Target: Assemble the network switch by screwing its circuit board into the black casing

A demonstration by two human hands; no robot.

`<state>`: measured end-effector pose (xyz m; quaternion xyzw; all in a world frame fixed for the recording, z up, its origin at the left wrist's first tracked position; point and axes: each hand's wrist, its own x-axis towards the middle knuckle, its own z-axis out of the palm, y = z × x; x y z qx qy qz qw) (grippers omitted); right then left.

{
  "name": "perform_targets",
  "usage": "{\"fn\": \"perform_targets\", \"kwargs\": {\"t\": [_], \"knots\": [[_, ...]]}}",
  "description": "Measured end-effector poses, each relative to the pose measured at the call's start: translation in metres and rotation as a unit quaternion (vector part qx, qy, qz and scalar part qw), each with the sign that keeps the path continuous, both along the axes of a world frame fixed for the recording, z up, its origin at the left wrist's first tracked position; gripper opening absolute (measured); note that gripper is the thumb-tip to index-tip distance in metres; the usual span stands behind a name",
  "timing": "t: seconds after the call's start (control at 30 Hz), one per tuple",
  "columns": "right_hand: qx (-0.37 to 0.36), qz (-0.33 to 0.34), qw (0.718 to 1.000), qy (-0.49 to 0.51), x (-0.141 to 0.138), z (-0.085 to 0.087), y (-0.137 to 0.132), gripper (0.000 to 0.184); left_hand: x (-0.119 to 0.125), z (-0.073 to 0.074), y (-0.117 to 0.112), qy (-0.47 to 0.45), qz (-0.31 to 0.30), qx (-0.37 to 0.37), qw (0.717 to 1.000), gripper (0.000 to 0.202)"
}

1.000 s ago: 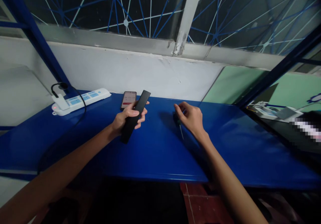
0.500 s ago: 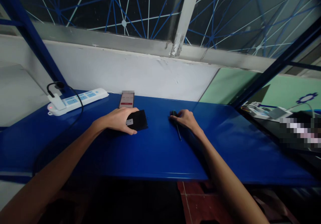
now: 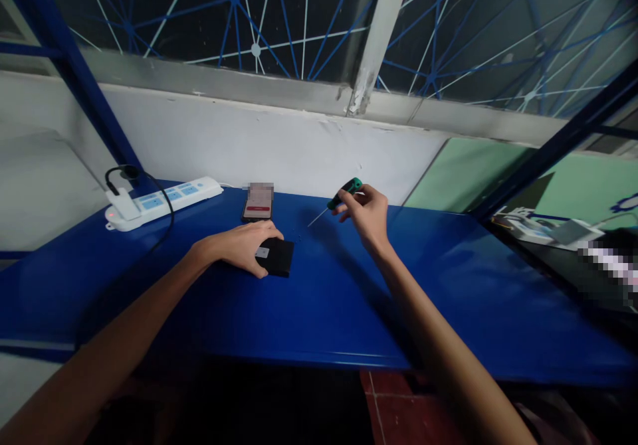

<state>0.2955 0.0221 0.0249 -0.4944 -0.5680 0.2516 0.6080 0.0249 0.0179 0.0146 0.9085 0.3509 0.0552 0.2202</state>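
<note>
My left hand (image 3: pixel 246 248) grips a flat black box-like case (image 3: pixel 280 256) with a small pale label, low over the blue table (image 3: pixel 319 319). My right hand (image 3: pixel 366 212) is closed around the green and black handle of a screwdriver (image 3: pixel 343 194), raised above the table. Its thin shaft points down and to the left, toward a few tiny specks, perhaps screws (image 3: pixel 299 238), lying just beyond the case. Behind my left hand is a phone (image 3: pixel 258 204) with a lit screen.
A white power strip (image 3: pixel 164 202) with a plug and black cable lies at the back left. Blue frame posts (image 3: pixel 90 86) rise at both sides. At the far right are a white device (image 3: pixel 573 232) and cables. A white wall (image 3: pixel 299 146) borders the table's back.
My right hand has lifted the screwdriver off the table and turned it, so its tip now points left and down. My left hand keeps the black case, now slightly lower in view.
</note>
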Motion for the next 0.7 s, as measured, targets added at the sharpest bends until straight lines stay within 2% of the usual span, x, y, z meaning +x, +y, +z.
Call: {"fn": "perform_targets", "kwargs": {"t": [0.17, 0.5, 0.7], "knots": [[0.009, 0.024, 1.000, -0.017, -0.011, -0.011, 0.000, 0.027, 0.004, -0.001, 0.000, -0.004, 0.000, 0.008, 1.000, 0.067], [0.011, 0.022, 0.998, -0.054, -0.013, -0.020, -0.009, 0.026, 0.031, -0.027, -0.006, -0.033, 0.052, 0.092, 0.994, 0.079], [0.016, 0.028, 0.998, -0.051, -0.014, -0.019, -0.010, 0.025, 0.036, -0.028, -0.007, -0.049, 0.059, 0.106, 0.991, 0.065]]}}
